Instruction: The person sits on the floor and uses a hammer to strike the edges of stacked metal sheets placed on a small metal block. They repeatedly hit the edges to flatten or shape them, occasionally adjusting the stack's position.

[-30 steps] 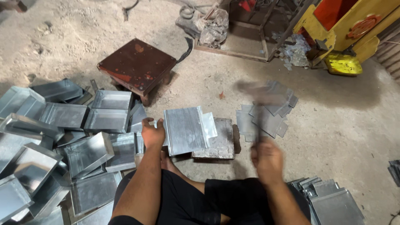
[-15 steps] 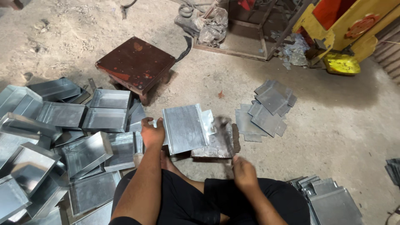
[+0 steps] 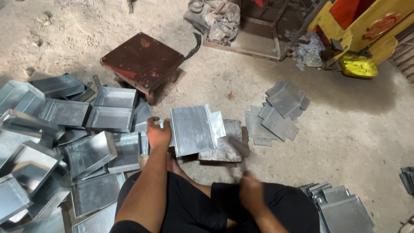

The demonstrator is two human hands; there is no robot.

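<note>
My left hand point(image 3: 158, 134) grips the left edge of a folded galvanized sheet-metal piece point(image 3: 192, 129) and holds it flat on a worn grey block point(image 3: 225, 149) on the floor. My right hand point(image 3: 252, 192) is blurred, low and close to my knee, closed around the handle of a hammer point(image 3: 238, 146). The hammer streaks up toward the block's right end, and its head is too blurred to make out. I sit on the floor in dark trousers, with the block just in front of my legs.
A heap of bent metal trays point(image 3: 64, 138) fills the left. Flat cut sheets point(image 3: 278, 111) lie to the right of the block, and another stack point(image 3: 340, 209) sits at lower right. A rusty low stool point(image 3: 142, 60) and a yellow machine point(image 3: 366, 39) stand farther off.
My right hand swung the hammer down from a raised position onto the sheet's right side, then drew back low toward my body. The left hand and the sheet stayed put.
</note>
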